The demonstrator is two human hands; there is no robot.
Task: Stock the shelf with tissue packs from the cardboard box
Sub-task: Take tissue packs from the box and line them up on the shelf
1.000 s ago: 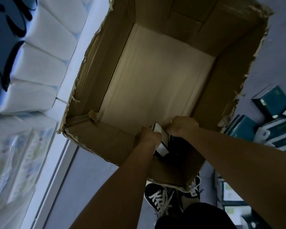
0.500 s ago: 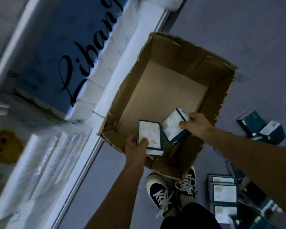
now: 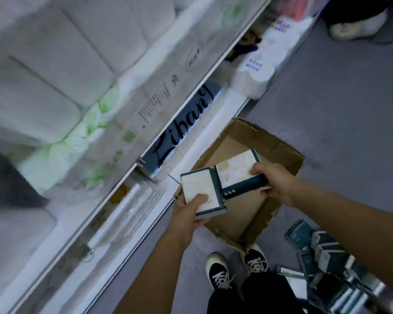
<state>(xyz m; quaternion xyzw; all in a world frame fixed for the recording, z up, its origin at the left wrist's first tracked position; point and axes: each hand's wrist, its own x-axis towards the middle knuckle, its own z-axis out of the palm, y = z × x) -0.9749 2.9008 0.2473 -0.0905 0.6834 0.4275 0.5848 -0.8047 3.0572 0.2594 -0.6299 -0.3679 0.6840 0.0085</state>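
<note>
Left hand: the left hand (image 3: 189, 213) grips a tissue pack, thumb across the pale top face, fingers curled beneath.
Left pack: the left tissue pack (image 3: 202, 192) is held above the near-left corner of the box, pale printed face up, dark teal edges showing; its long axis runs from the hand away toward the shelf.
Right hand: the right hand (image 3: 273, 181) grips a second pack by its right end, thumb on top, fingers under.
Right pack: the right tissue pack (image 3: 238, 171) is held over the box, long axis lying crosswise and tilted, far end raised; its near-left corner touches the left pack.
Box: the cardboard box (image 3: 281, 152) stands open on the grey floor (image 3: 338, 109), just beside the shelf base.
Shelf: the shelf (image 3: 145, 141) at left holds white roll packs, blurred.
Floor stock: loose teal packs (image 3: 322, 248) lie scattered at right of the shoes (image 3: 220, 274).
</note>
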